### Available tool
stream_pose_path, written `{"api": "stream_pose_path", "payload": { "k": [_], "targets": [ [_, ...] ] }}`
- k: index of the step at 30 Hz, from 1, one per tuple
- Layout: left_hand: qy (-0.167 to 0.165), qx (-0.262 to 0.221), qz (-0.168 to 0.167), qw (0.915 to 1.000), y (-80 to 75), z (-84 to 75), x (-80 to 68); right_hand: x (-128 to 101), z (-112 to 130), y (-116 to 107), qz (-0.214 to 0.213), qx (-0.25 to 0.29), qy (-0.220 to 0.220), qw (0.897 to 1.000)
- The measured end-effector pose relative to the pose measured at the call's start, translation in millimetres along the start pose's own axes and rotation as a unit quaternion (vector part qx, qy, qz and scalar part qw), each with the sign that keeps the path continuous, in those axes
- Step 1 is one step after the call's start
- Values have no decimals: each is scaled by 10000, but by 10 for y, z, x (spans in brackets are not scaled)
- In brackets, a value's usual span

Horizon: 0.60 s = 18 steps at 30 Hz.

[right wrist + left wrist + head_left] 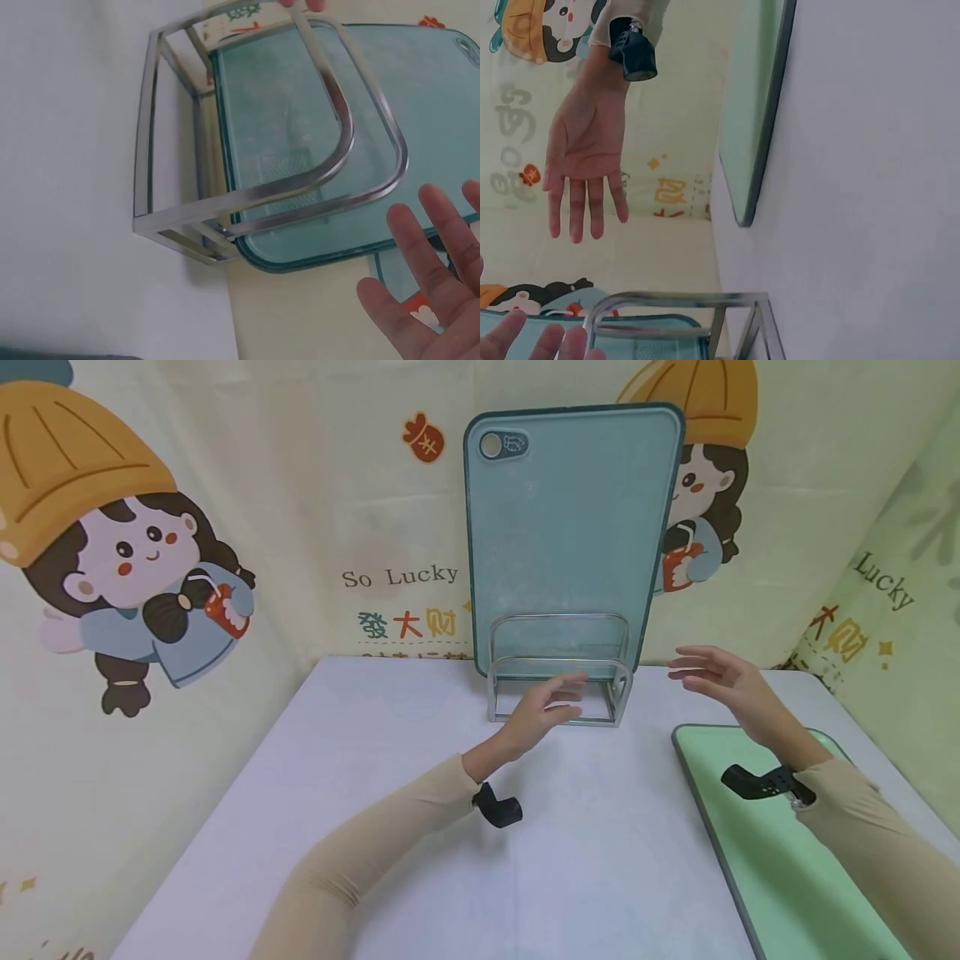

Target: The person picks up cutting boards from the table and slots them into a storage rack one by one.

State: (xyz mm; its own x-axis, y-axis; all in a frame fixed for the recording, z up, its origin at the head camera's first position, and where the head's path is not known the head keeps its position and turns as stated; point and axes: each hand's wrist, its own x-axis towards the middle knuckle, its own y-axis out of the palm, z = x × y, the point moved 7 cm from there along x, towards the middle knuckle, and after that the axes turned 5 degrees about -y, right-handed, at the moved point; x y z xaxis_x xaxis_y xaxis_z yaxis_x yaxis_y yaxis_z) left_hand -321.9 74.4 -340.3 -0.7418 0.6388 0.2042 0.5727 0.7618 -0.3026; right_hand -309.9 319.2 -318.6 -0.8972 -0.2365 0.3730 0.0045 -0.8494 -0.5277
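Note:
A blue-green cutting board (pixel 570 535) stands upright in a metal wire rack (pixel 491 697), its lower edge between the bars. My left hand (pixel 542 710) is in front of the rack, fingers loosely extended and holding nothing; two of its fingertips (pixel 313 4) show by the rack's bar in the right wrist view. To the right of the rack, my right hand (pixel 727 685) is raised with its fingers spread and nothing in it. Below that hand and forearm, a light green cutting board (pixel 780 843) with a dark rim lies flat on the table.
The white table (pixel 420 827) meets a printed cloth backdrop (pixel 375 502) just behind the rack. Another stretch of printed cloth (pixel 892 685) hangs along the right side. Black straps (pixel 498 810) are on both wrists.

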Motion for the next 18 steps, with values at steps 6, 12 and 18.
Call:
{"api": "stream_pose_path", "payload": {
  "k": [6,12,18],
  "targets": [
    [-431,-232,186,9986,187,66,33,-116,-47,-88,-31,30,-9,10000],
    [-830,-446,266,9952,360,129,79,-240,-122,-202,44,173,-142,9997],
    [-894,-613,309,9936,487,192,156,-360,-225,-355,143,353,-148,9992]
  ]
}}
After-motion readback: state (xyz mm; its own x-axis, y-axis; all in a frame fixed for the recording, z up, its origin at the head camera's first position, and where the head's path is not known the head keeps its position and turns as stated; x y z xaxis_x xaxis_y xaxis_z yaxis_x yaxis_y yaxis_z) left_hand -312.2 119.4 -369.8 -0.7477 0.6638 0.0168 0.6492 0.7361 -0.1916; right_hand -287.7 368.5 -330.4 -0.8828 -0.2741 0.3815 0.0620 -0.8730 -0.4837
